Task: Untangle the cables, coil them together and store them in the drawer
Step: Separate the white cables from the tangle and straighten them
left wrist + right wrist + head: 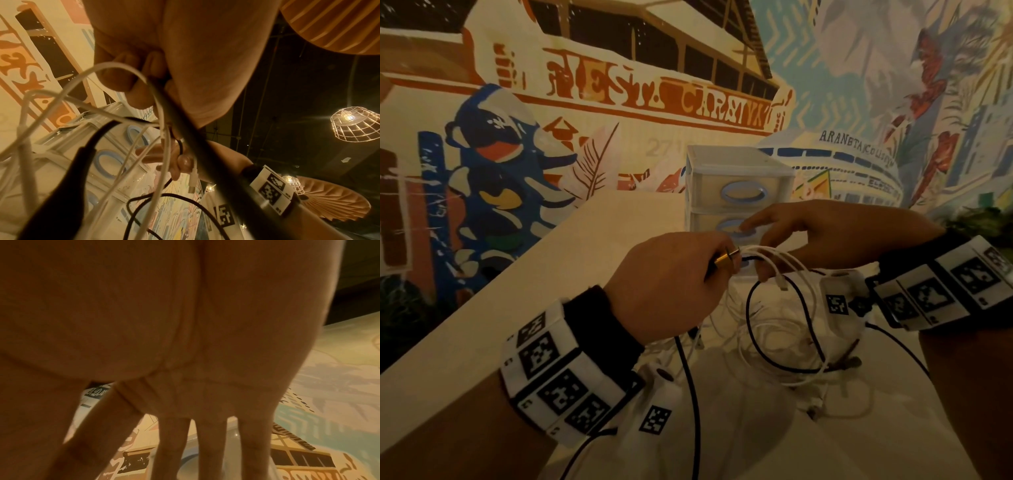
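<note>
**Both hands in the cable tangle, drawers just past my fingers**

My left hand (667, 284) is curled into a fist round a black cable (784, 329) near its gold plug (724, 261), which sticks out between thumb and forefinger toward my right hand. From the left wrist view I see the fingers (115, 78) folded over the dark cord, with white strands looping across in front of them.

My right hand (822, 233) sits just beyond the left. Its thumb and a finger look pinched on the white cables (774, 263) where they bunch up beside the plug, though the exact grip is partly hidden; the forefinger points straight out toward the drawers. In the right wrist view the other fingers (174, 443) hang long and straight, slightly apart.

The cables drop from both hands into a loose, knotted heap on the white table (517, 308) right under my wrists. The white ones are thin and run in many overlapping loops; one ends in a small flat white connector (781, 283) dangling just below my right thumb. The black one is thin too and makes one wide loop through the white mass, then trails back toward me under my left wrist.

Just past my fingertips stands a small white plastic drawer unit (736, 185) with pale blue oval handles, its drawers closed. Behind it is a painted wall (619, 102).
</note>
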Demonstrator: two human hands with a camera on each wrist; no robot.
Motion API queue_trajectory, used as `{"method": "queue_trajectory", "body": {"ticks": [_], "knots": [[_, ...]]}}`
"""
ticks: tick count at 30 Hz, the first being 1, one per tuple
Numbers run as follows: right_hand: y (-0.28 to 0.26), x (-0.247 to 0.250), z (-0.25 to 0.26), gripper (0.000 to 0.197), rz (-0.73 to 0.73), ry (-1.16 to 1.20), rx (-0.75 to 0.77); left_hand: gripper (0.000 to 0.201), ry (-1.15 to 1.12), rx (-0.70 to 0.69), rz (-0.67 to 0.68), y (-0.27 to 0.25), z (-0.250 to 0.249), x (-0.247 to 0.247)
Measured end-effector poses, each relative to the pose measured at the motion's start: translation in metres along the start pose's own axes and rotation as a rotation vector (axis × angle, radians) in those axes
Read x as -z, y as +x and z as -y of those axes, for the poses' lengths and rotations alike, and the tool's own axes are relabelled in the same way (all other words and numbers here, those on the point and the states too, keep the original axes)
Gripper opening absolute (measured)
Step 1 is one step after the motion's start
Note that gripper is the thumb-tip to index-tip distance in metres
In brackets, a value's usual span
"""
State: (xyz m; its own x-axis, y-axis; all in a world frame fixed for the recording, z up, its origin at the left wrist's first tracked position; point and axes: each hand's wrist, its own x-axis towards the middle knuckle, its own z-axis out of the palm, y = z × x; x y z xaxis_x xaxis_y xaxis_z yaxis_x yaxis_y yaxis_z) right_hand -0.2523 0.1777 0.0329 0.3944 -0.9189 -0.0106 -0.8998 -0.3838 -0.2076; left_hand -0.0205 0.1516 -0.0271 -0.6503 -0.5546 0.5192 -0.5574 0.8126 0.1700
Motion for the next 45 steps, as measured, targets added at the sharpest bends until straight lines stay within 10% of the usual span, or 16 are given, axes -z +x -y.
{"method": "queue_trajectory", "body": {"ticks": [19, 45], "knots": [[-0.005, 0.009, -0.028, 0.026, -0.334, 0.198, -0.208, 0.038, 0.045, -0.077, -0.091, -0.001, 0.000, 0.009], [0.003, -0.001, 0.021, 0.022, -0.456, 0.188, 0.180, 0.024, 0.026, -0.003, -0.096, 0.001, 0.000, 0.000]]}}
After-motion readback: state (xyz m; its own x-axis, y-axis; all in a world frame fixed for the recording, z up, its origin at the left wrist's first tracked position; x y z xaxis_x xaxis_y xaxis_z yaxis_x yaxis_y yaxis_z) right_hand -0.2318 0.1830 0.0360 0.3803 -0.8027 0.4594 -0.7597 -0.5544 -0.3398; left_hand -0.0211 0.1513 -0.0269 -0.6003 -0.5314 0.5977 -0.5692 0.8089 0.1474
